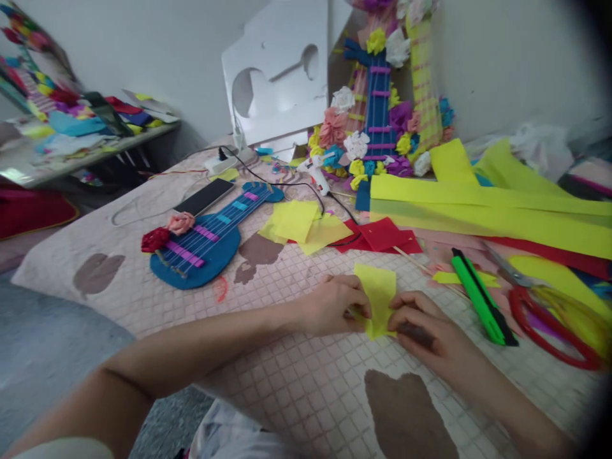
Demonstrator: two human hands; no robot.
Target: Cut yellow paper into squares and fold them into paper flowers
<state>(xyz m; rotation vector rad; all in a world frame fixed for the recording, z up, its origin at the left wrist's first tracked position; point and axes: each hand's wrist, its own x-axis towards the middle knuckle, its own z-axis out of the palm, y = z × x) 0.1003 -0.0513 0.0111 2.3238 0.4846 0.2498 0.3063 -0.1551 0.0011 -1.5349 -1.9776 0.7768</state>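
Between my two hands is a small piece of yellow crepe paper [380, 296], held just above the quilted tablecloth. The fingers of my left hand [337, 305] are curled and pinch its left edge. On the other side, my right hand [425, 325] pinches its lower right edge between thumb and fingers. Beyond the hands lie loose yellow paper squares [296, 220] and red paper pieces [385, 234]. A blue toy guitar [205, 245] with pink and teal strips, strings and two paper flowers rests to the left.
At right are a green box cutter [482, 299], red-handled scissors [549, 325] and long yellow paper strips [492, 210]. A white glue gun [315, 174] with a black cord lies behind. A phone [204, 196], power strip [229, 162] and flower-decorated guitars [380, 108] stand farther back.
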